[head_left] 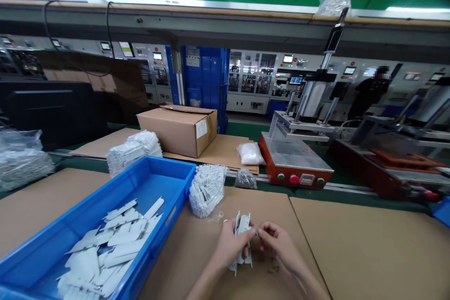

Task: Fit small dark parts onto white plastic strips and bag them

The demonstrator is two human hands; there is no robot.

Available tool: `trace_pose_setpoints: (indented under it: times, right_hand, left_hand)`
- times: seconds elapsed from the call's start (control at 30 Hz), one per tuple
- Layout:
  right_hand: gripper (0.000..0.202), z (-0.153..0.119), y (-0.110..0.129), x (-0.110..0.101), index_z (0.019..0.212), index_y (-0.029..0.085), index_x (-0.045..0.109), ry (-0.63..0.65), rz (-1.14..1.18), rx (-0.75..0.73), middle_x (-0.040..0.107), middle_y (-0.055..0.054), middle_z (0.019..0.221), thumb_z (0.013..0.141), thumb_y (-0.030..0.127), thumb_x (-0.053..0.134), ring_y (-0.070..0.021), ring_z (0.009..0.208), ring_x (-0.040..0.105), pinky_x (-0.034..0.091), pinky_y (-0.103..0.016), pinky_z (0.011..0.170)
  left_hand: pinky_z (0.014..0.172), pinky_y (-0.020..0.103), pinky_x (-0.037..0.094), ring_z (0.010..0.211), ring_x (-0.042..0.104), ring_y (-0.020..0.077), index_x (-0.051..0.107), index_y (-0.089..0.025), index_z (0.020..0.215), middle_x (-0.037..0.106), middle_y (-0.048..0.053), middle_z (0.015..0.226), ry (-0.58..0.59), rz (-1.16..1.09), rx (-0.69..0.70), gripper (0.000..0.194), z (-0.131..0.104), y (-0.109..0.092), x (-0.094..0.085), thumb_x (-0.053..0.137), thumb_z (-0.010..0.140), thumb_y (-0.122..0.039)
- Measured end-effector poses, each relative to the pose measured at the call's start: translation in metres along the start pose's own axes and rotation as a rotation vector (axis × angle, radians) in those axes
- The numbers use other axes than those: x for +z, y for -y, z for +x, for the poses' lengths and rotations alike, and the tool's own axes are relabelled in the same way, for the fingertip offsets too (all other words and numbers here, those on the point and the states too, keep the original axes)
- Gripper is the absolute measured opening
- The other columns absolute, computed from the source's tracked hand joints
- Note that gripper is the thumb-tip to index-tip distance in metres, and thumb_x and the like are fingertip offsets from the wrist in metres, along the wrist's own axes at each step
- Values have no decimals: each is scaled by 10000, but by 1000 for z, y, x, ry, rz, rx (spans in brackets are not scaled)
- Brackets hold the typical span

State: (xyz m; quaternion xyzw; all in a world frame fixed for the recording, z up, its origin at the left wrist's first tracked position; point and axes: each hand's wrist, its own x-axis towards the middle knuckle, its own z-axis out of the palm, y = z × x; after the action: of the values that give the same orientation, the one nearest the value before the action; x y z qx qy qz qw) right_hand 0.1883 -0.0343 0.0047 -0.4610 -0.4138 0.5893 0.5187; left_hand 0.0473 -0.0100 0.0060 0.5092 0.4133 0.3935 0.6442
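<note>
Nearest: small dark bits lie on the cardboard sheet, by the right wrist; too blurred to identify. Left hand above the sheet, fingers curled round a few slim white pieces, thumb laid across them; the pieces stick out past the grip at both ends. Right hand just beside it: thumb and forefinger tips pressed together close to the left thumb, remaining fingers bent. Cannot tell whether a tiny part sits in the pinch. To the left, a blue tray with loose white parts in its nearer portion. Beyond the hands: a clear bag of stacked white parts, beside the tray. Farther off: an orange-based press and a cardboard box.
</note>
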Motion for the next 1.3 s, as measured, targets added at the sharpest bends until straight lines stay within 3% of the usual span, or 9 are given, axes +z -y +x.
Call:
trace_pose_setpoints:
  times: [0.23,0.4,0.57,0.7,0.9,1.0,1.13,1.2,1.3]
  right_hand:
    - [228,0,-8,6,660,160,540,-27,54,-35,542,27,576,676,372,620,-80,487,464,367,-178,468]
    - [243,2,-4,2,787,177,581,-77,-126,-203,640,-39,796,629,341,666,-179,772,575,445,-267,698]
    - [241,0,1,-1,707,158,622,-104,-340,-277,654,-60,737,657,394,618,-208,750,587,452,-297,709]
    - [222,-2,3,0,779,168,619,-70,-353,-321,646,-73,814,677,364,603,-216,804,581,450,-301,747]
    - [190,-1,1,-1,752,172,592,-30,-414,-317,624,-52,753,723,355,549,-198,753,570,441,-280,711]
    - [210,1,-4,-1,756,175,551,-125,-434,-330,583,-30,719,739,382,515,-174,709,540,427,-248,666]
    - [224,3,-10,3,749,179,511,-173,-410,-315,520,-1,667,743,402,500,-146,639,494,410,-221,600]
    - [224,3,-14,7,741,181,497,-144,-370,-289,499,8,649,746,405,498,-141,630,485,411,-217,592]
    - [230,3,-19,16,741,181,489,-107,-313,-266,507,3,665,751,411,491,-143,643,494,420,-220,594]
  left_hand:
    - [262,140,272,260,408,53,459,-157,615,452,-68,404,26,38,3,222,-1,7,3,549,671,-351]
    - [261,155,305,258,419,62,443,-165,658,459,-73,429,52,-81,-26,222,-4,-2,4,558,670,-354]
    - [261,158,316,264,422,62,436,-167,694,472,-69,453,74,-146,-22,213,-5,-1,3,557,680,-342]
    - [266,154,321,272,435,64,446,-162,676,480,-62,453,115,-129,-37,209,-4,6,1,554,679,-341]
    - [270,151,327,280,440,63,450,-156,673,488,-49,465,130,-115,-48,240,-4,7,2,544,681,-377]
    - [261,154,311,276,433,67,450,-159,707,497,-43,477,58,-168,-97,268,-3,6,5,469,721,-426]
    - [248,176,293,245,407,98,428,-175,778,456,-59,386,-142,-125,-203,299,0,9,6,367,758,-467]
    - [261,185,310,266,424,109,432,-180,762,442,-63,385,-206,-33,-158,309,1,11,5,392,745,-486]
    - [304,167,321,333,442,89,470,-177,752,451,-58,453,-243,73,23,321,-1,11,3,435,729,-495]
